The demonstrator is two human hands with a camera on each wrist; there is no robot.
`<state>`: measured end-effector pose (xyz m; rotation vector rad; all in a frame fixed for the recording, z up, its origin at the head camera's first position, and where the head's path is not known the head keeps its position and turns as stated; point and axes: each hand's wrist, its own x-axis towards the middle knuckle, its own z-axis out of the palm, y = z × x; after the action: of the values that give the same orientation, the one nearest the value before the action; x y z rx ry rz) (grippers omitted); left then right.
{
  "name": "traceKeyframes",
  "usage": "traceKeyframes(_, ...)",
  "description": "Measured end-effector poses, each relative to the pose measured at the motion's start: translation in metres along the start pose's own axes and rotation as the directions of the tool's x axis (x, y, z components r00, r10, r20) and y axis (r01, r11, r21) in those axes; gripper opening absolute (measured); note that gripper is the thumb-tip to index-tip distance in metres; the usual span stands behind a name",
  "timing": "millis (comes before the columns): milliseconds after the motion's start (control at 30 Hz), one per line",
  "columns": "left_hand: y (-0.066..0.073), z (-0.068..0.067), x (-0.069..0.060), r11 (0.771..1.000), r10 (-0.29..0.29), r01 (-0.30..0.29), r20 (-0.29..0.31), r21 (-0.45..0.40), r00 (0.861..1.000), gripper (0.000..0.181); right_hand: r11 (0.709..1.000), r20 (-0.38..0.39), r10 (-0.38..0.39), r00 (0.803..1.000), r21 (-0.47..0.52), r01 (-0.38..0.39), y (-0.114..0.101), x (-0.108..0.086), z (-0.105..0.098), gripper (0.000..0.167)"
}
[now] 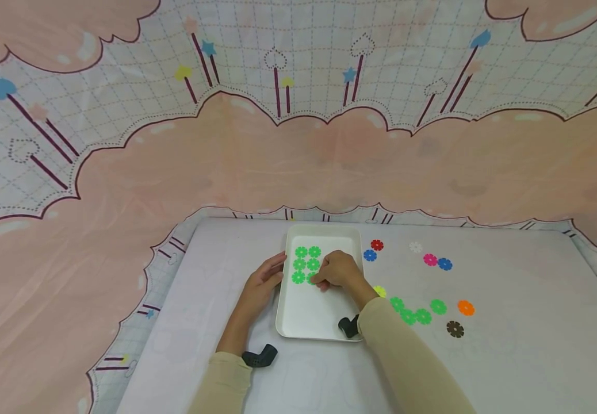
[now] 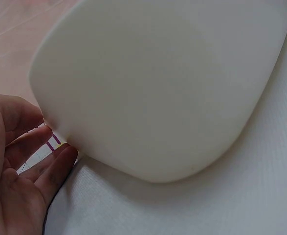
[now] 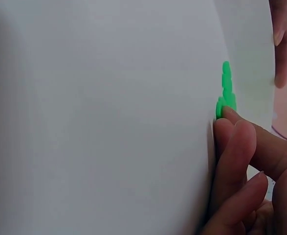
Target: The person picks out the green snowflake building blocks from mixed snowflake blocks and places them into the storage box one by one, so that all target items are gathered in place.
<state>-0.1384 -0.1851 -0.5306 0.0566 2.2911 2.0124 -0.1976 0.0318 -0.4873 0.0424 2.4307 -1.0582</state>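
In a white tray, green flower-shaped discs lie in two columns of three at the upper left. My right hand reaches into the tray, its fingertips on the lower disc of the right column, partly hidden by them. The right wrist view shows the thumb and finger of that hand pinching a green disc. With fingers extended, my left hand touches the tray's left edge; in the left wrist view the fingertips of the hand rest against the tray's outer side.
Right of the tray lie loose discs: several green, a yellow, an orange, a dark brown, a red, blue, pink and white. A patterned cloth hangs behind the table.
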Motion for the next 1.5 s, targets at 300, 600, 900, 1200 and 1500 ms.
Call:
traceKeyframes(300, 0.000, 0.000, 0.000, 1.000, 0.006, -0.006, -0.003, 0.013, 1.000, 0.043, 1.000, 0.003, 0.013, 1.000, 0.013, -0.013, 0.000, 0.000, 0.000, 0.027)
traceKeyframes(600, 0.001, 0.001, 0.000, 1.000, -0.001, 0.001, -0.009, 0.019, 1.000, 0.043, 1.000, 0.024, 0.011, 1.000, 0.024, -0.011, 0.001, 0.001, -0.002, 0.027)
traceKeyframes(900, 0.002, 0.002, 0.000, 1.000, -0.008, 0.008, -0.010, 0.009, 1.000, 0.044, 0.999, 0.023, 0.002, 1.000, 0.043, -0.003, 0.001, 0.000, -0.002, 0.027)
traceKeyframes(1200, -0.001, -0.001, 0.001, 1.000, -0.004, 0.004, -0.015, 0.012, 1.000, 0.044, 0.995, 0.033, -0.087, 0.996, 0.058, 0.085, -0.003, -0.009, -0.008, 0.026)
traceKeyframes(1500, -0.002, 0.000, 0.001, 1.000, 0.012, -0.012, -0.008, 0.016, 1.000, 0.044, 0.986, 0.071, -0.159, 0.985, 0.054, 0.155, 0.001, -0.023, -0.037, 0.026)
